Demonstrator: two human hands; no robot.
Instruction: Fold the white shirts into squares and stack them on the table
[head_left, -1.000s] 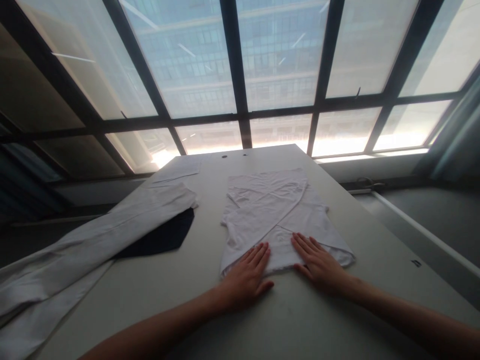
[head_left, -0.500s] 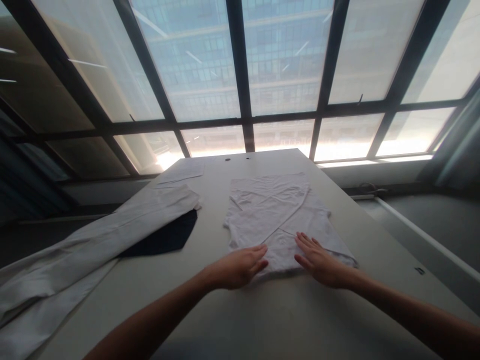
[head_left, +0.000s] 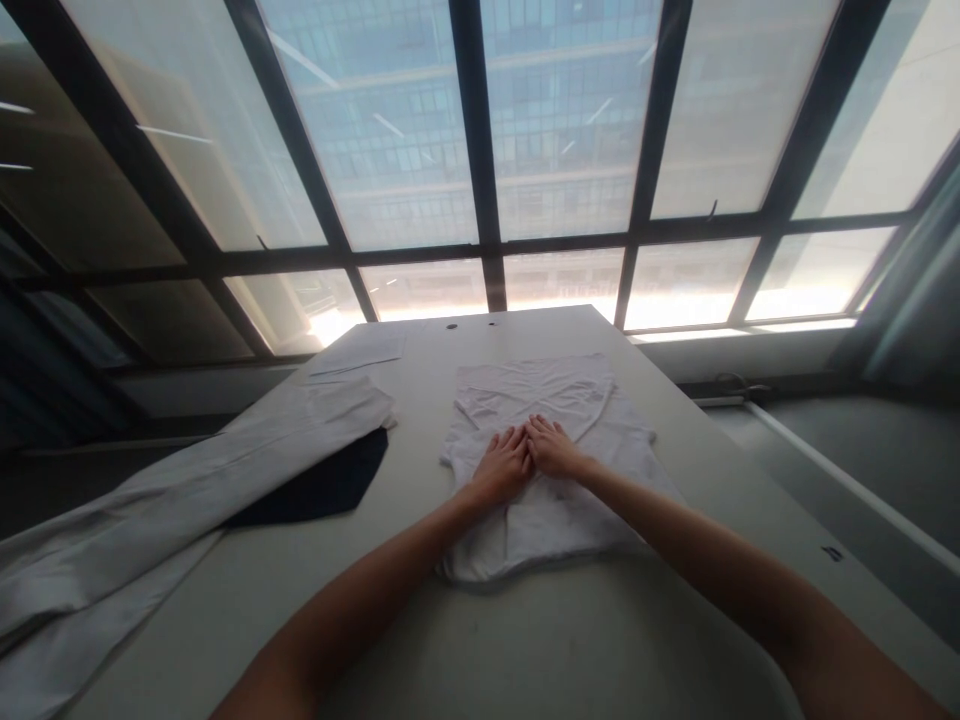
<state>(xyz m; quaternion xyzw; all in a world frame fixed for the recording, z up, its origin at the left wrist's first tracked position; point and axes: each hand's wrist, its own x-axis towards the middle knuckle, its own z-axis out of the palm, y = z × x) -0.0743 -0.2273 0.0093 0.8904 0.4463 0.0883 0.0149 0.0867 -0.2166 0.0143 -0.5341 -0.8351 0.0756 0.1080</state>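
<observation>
A white garment, which looks like a shirt [head_left: 577,520], lies spread on the white table [head_left: 420,620], with creases across its far half. My left hand [head_left: 504,463] rests flat on the middle of the cloth, fingers stretched out. Beside it, my right hand [head_left: 551,447] also lies flat, palm down, and the fingertips of both hands meet. Neither hand grips the fabric. My right forearm covers part of the shirt's near right side.
Long off-white trousers or similar cloth [head_left: 172,500] drape over the table's left side, partly over a dark navy piece of fabric [head_left: 322,485]. Paper sheets [head_left: 360,352] lie at the far left. Large windows [head_left: 405,130] stand beyond the table.
Both hands have slid forward and inward from the shirt's near edge to its middle, coming together. The shirt's near edge now lies slightly closer to me.
</observation>
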